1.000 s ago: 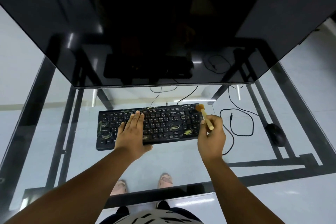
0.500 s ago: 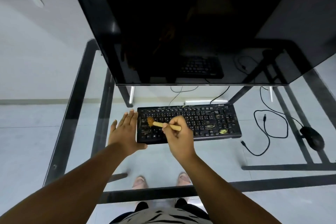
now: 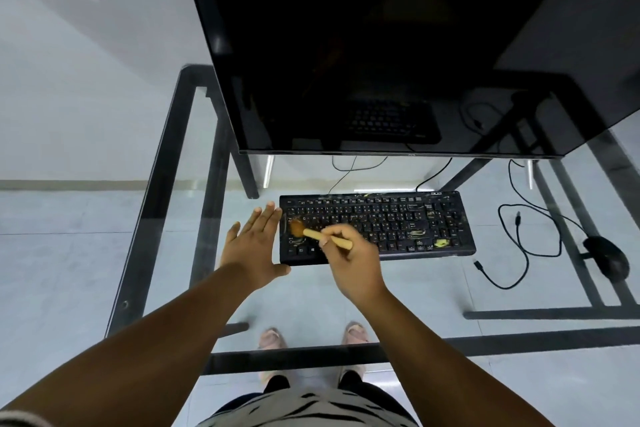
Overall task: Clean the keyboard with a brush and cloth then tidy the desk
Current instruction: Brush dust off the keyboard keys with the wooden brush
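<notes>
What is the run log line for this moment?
right hand grips brush | bristles on keyboard left end | left hand open beside it

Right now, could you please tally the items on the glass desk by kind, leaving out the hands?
Monitor: 1
Keyboard: 1
Mouse: 1
Brush, held in the right hand: 1
Loose cable: 1
Cloth: 0 in view
Total: 5

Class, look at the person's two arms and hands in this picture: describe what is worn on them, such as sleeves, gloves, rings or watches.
Both forearms are bare; no sleeves show. The left hand and right hand wear no gloves, and no ring or watch can be seen. At the lower left corner a pale band crosses the left arm; whether it is a cuff cannot be told.
</notes>
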`<state>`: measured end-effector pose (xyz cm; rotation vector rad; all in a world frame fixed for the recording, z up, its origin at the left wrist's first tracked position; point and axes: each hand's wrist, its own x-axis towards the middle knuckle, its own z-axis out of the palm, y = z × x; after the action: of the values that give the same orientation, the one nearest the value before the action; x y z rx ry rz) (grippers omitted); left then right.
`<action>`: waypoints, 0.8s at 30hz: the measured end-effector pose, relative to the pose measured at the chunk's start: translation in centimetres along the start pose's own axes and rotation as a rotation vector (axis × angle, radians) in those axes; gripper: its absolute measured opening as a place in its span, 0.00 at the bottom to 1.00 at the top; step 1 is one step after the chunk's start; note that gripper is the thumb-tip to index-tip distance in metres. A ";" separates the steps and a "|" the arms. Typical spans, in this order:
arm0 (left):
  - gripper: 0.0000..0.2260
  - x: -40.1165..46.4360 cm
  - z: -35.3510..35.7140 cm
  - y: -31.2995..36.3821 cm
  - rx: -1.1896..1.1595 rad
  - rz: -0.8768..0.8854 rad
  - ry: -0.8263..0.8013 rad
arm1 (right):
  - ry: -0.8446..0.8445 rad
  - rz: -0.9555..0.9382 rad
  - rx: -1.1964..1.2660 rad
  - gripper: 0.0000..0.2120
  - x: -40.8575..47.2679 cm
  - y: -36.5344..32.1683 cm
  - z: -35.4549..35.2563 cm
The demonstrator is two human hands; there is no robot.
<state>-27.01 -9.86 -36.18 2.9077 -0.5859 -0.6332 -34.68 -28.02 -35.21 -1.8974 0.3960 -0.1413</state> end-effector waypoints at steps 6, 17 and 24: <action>0.43 -0.3 0.4 0.2 -0.002 0.012 0.001 | 0.177 0.009 0.048 0.03 0.2 -0.4 -0.2; 0.42 -0.3 0.9 0.2 -0.015 0.013 0.010 | 0.162 0.059 -0.036 0.05 -1.4 0.1 -1.1; 0.43 -0.5 1.3 0.0 -0.028 -0.001 0.015 | 0.202 0.056 0.027 0.05 -2.5 -0.6 -1.0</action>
<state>-27.94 -9.72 -37.16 2.8842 -0.5696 -0.6145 -37.14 -27.88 -34.02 -1.8491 0.5809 -0.3011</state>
